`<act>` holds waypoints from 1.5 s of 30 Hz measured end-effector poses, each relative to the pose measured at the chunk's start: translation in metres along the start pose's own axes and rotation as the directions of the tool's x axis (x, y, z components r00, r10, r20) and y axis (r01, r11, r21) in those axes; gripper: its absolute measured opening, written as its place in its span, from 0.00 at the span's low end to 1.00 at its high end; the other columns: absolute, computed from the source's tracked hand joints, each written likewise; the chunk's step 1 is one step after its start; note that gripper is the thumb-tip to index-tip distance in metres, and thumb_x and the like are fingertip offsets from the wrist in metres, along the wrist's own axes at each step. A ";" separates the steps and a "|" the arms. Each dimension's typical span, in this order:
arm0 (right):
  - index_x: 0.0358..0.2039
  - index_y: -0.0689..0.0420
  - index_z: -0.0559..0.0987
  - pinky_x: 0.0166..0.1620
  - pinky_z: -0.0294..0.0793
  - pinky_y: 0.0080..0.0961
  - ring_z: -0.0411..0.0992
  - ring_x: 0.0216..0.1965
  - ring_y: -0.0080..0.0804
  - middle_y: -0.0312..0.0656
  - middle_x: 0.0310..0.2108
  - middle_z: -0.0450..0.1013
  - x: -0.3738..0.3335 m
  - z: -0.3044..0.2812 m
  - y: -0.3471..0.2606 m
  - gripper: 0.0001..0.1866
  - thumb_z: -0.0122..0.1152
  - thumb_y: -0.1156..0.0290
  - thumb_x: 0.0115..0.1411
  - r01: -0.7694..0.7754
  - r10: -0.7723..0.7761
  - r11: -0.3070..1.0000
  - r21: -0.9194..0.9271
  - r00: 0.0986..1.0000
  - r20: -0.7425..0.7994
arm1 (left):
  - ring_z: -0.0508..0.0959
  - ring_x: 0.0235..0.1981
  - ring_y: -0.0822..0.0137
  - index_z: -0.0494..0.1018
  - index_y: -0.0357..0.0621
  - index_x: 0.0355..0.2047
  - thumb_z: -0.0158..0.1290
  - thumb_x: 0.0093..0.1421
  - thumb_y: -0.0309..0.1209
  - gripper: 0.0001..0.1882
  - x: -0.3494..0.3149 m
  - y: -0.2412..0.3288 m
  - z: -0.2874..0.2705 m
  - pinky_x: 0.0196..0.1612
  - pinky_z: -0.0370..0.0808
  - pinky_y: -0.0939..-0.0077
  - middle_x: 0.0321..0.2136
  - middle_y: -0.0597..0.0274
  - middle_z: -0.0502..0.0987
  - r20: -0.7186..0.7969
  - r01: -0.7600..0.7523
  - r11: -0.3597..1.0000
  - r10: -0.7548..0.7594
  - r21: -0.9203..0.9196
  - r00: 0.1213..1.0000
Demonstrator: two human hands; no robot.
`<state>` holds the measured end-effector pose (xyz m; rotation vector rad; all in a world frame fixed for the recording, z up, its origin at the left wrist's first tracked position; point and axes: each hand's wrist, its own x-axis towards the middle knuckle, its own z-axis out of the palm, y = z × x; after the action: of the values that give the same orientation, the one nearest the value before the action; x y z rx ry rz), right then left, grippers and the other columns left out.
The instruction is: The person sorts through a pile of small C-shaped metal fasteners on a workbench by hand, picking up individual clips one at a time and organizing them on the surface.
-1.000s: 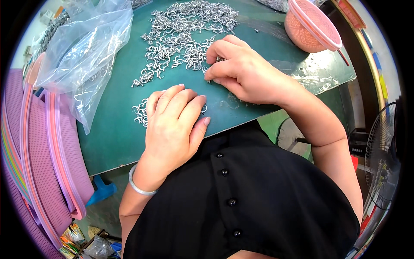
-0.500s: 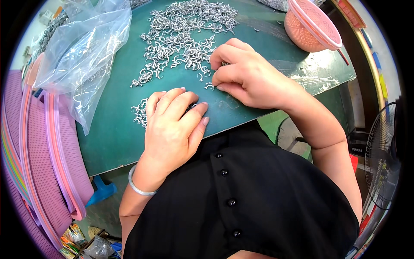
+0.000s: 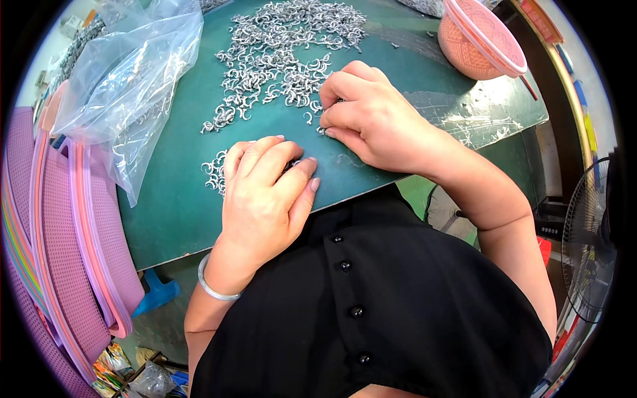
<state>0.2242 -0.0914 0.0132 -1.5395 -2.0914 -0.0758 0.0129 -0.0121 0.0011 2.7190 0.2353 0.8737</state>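
A large heap of small, silver-grey curved metal pieces (image 3: 292,40) lies spread over the green tabletop (image 3: 172,219). At the heap's near right edge, my right hand (image 3: 375,119) is closed, thumb and forefinger pinching one curved metal piece (image 3: 321,131). More pieces show partly inside its curled fingers. My left hand (image 3: 262,192) rests palm down near the table's front edge, fingers bent and apart. A smaller cluster of the same pieces (image 3: 213,174) sticks out beside its fingers. What lies beneath that palm is mostly hidden.
To the left, a clear plastic bag (image 3: 133,86) hangs over the table's edge beside stacked purple and pink plastic baskets (image 3: 106,232). A pink basket (image 3: 474,43) stands at the far right. A fan (image 3: 587,232) is at the right rim.
My right hand has shifted slightly left, its fingertips now over the piece that lay just in front of them. The left hand has barely moved.
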 end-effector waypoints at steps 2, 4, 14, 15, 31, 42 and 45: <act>0.25 0.55 0.81 0.46 0.67 0.36 0.68 0.43 0.37 0.36 0.35 0.72 0.000 0.003 0.000 0.02 0.65 0.72 0.51 -0.016 0.016 1.000 0.010 1.000 -0.015 | 0.76 0.45 0.56 0.79 0.41 0.33 0.61 0.51 0.29 0.09 0.000 0.000 0.000 0.51 0.66 0.59 0.36 0.58 0.76 -0.003 0.001 1.000 -0.001 -0.009 1.000; 0.25 0.55 0.81 0.47 0.67 0.35 0.68 0.43 0.38 0.36 0.36 0.72 0.000 0.004 0.000 0.02 0.65 0.73 0.51 -0.038 0.039 0.998 0.043 0.999 -0.036 | 0.76 0.45 0.56 0.79 0.41 0.34 0.61 0.51 0.29 0.09 0.000 0.000 0.000 0.51 0.66 0.59 0.36 0.58 0.76 -0.002 0.000 1.000 0.000 -0.009 1.000; 0.29 0.58 0.80 0.49 0.68 0.35 0.68 0.44 0.41 0.39 0.38 0.71 0.001 -0.002 -0.006 0.06 0.67 0.77 0.49 -0.010 0.005 0.991 0.130 0.999 0.034 | 0.73 0.50 0.52 0.79 0.40 0.42 0.62 0.51 0.31 0.17 -0.001 0.002 0.000 0.54 0.65 0.56 0.43 0.55 0.74 0.035 0.064 0.998 -0.064 0.022 0.997; 0.30 0.58 0.80 0.49 0.68 0.35 0.68 0.43 0.41 0.38 0.37 0.71 0.002 -0.001 -0.004 0.06 0.67 0.77 0.49 -0.013 0.010 0.992 0.124 1.000 0.024 | 0.73 0.50 0.52 0.79 0.40 0.42 0.62 0.51 0.31 0.17 -0.002 0.002 0.000 0.54 0.65 0.56 0.43 0.55 0.74 0.035 0.067 0.997 -0.068 0.024 0.997; 0.30 0.59 0.81 0.47 0.69 0.34 0.68 0.41 0.41 0.39 0.36 0.72 -0.002 0.002 -0.005 0.04 0.64 0.79 0.51 -0.068 0.067 0.986 0.150 0.998 0.013 | 0.71 0.51 0.52 0.80 0.45 0.43 0.62 0.51 0.32 0.18 0.002 0.004 -0.001 0.54 0.64 0.54 0.44 0.55 0.74 0.079 0.046 0.997 -0.051 0.062 0.996; 0.28 0.57 0.80 0.46 0.68 0.34 0.69 0.41 0.39 0.38 0.35 0.72 0.005 0.001 -0.009 0.03 0.66 0.76 0.51 -0.043 0.039 0.996 0.074 0.997 0.063 | 0.73 0.49 0.52 0.80 0.45 0.38 0.62 0.51 0.30 0.13 -0.002 0.000 0.002 0.53 0.65 0.55 0.42 0.55 0.75 0.023 0.030 0.999 -0.030 0.019 0.999; 0.26 0.56 0.81 0.45 0.68 0.34 0.69 0.41 0.39 0.38 0.33 0.72 0.006 0.002 -0.010 0.02 0.64 0.73 0.52 -0.025 0.022 0.998 0.051 0.998 0.062 | 0.73 0.48 0.53 0.80 0.44 0.37 0.62 0.51 0.29 0.12 -0.002 -0.001 0.002 0.52 0.66 0.55 0.41 0.56 0.75 0.011 0.016 1.000 -0.017 0.025 1.000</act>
<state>0.2135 -0.0890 0.0171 -1.5529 -2.1054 0.0348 0.0126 -0.0123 -0.0013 2.7405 0.2676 0.8562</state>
